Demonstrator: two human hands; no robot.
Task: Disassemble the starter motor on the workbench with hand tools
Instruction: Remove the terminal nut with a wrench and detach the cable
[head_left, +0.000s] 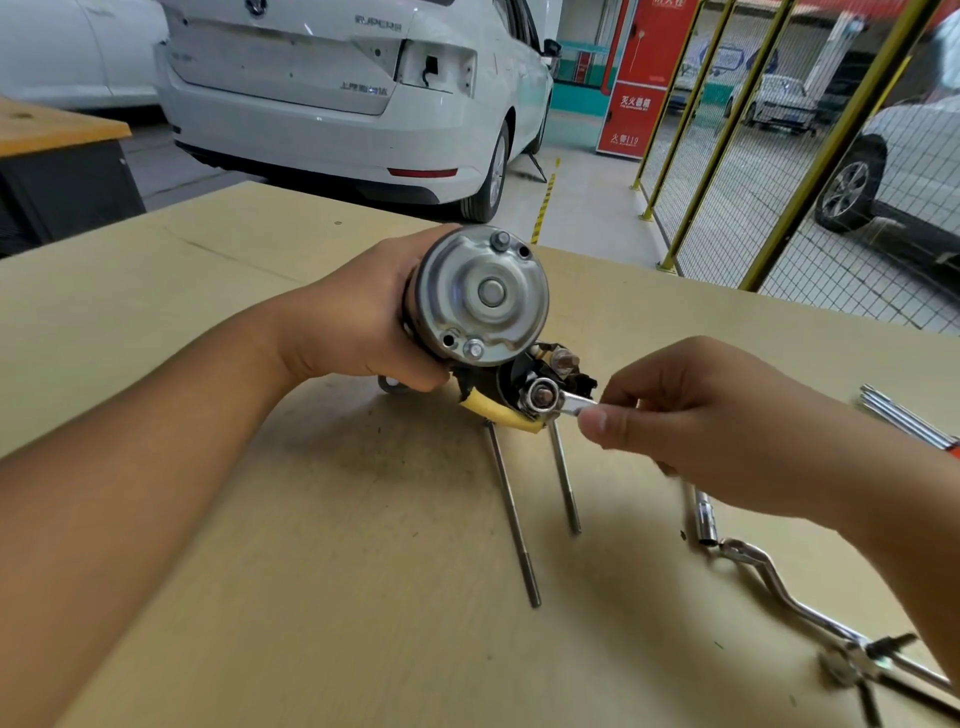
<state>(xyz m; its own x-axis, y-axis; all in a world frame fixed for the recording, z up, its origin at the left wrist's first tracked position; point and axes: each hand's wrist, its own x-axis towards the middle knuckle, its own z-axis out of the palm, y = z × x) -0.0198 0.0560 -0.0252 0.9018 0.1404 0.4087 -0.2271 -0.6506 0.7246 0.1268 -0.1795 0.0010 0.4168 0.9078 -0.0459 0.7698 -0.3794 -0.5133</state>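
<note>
Nearest, lying loose on the workbench (260, 519): two long through bolts (511, 514), already out of the starter motor (480, 296), and a socket speed brace (769, 577) set aside at the right edge. Farther in, right hand (717, 431) pinching a small ring spanner (558, 400), its ring seated on a terminal nut of the solenoid (540, 374); nut judged not yet off. Just beyond, left hand (358, 322) clenched around the motor body, holding it raised over the bench, rear end cap (483, 293) facing the camera and still fitted. Judged early to midway: solenoid, cap and internals left to strip. Farthest, a white car (353, 93) behind the bench
</note>
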